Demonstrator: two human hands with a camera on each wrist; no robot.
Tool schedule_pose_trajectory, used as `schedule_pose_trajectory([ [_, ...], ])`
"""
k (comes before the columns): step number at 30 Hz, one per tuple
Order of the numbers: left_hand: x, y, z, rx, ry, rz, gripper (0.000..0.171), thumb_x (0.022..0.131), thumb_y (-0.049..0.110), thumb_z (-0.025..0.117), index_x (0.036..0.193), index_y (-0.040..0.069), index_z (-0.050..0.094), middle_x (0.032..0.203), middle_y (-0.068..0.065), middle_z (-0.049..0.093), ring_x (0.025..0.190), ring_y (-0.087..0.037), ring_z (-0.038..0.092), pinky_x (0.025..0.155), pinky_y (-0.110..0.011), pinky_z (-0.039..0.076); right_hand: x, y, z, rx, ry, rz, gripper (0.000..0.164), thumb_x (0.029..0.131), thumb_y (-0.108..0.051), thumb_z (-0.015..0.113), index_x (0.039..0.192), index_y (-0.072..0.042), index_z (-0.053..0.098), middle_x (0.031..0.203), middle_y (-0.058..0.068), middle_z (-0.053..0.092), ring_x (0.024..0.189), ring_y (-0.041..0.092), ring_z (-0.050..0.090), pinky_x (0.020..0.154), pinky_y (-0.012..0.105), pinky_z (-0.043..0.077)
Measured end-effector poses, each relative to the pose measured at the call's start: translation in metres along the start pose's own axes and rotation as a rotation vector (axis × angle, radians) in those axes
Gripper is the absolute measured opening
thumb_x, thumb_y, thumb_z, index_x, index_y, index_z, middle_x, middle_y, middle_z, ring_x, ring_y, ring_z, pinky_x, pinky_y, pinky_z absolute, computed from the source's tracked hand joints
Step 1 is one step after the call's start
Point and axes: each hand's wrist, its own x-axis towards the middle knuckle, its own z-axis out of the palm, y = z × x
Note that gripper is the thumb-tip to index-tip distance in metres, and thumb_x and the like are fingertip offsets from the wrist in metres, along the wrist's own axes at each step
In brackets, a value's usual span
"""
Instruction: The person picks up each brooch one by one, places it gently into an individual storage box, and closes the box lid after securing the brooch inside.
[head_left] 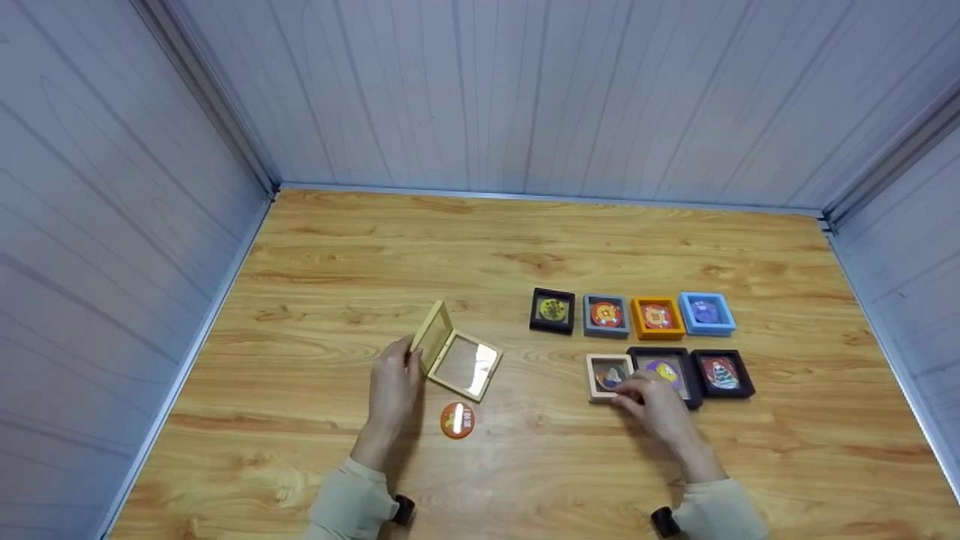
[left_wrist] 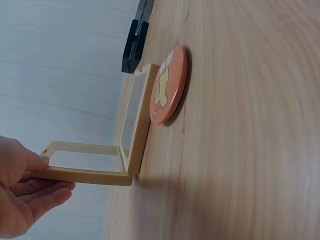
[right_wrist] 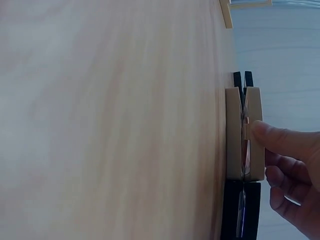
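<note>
My left hand (head_left: 393, 381) pinches the raised lid of a yellow hinged display frame (head_left: 491, 373) by its edge. The frame's base lies flat on the table, its clear window holding nothing. Close in front of it is a round orange badge (head_left: 457, 420) with a yellow figure, also seen as a badge (left_wrist: 170, 85) in the left wrist view. My right hand (head_left: 658, 405) holds the near edge of a beige display frame (head_left: 595, 382), thumb at the front of its upper half (right_wrist: 256, 155). A dark round badge (head_left: 609, 376) shows inside, partly covered by the fingers.
Right of the beige frame sit a dark frame (head_left: 694, 384) with a purple-and-yellow badge and another dark frame (head_left: 744, 379) with a tree badge. Behind them stand a black frame (head_left: 553, 327), grey frame (head_left: 606, 332), orange frame (head_left: 660, 334) and blue frame (head_left: 709, 328). Pale walls (head_left: 495, 97) enclose the table.
</note>
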Motion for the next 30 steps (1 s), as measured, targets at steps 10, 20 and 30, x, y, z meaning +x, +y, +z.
schedule_pose_trajectory([
  [10,-0.002,0.007,0.005,-0.016,-0.055,-0.014,0.019,0.082,0.0,0.058,0.099,-0.008,0.061,0.09,-0.018,0.062,0.079,-0.025,0.06,0.067,-0.033,0.05,0.003,-0.018,0.004,0.016,0.1,-0.182,0.023,0.063,-0.006,0.078,0.083,-0.003,0.067,0.081,0.004,0.057,0.078,0.021,0.055,0.068,0.035,0.047],
  [20,-0.001,0.007,0.005,-0.027,-0.079,-0.009,0.018,0.083,0.002,0.058,0.098,-0.008,0.06,0.088,-0.018,0.061,0.078,-0.025,0.06,0.067,-0.033,0.05,0.011,-0.052,0.025,0.09,0.055,-0.313,0.027,0.065,-0.008,0.076,0.089,-0.002,0.065,0.082,0.003,0.058,0.069,0.015,0.055,0.06,0.026,0.047],
  [30,-0.001,0.006,0.005,-0.035,-0.087,-0.015,0.018,0.083,0.002,0.058,0.098,-0.008,0.06,0.089,-0.018,0.061,0.081,-0.025,0.06,0.069,-0.034,0.05,0.025,-0.097,0.044,0.107,-0.125,-0.367,0.035,0.073,-0.016,0.071,0.103,-0.001,0.061,0.09,0.005,0.059,0.079,0.017,0.056,0.069,0.028,0.048],
])
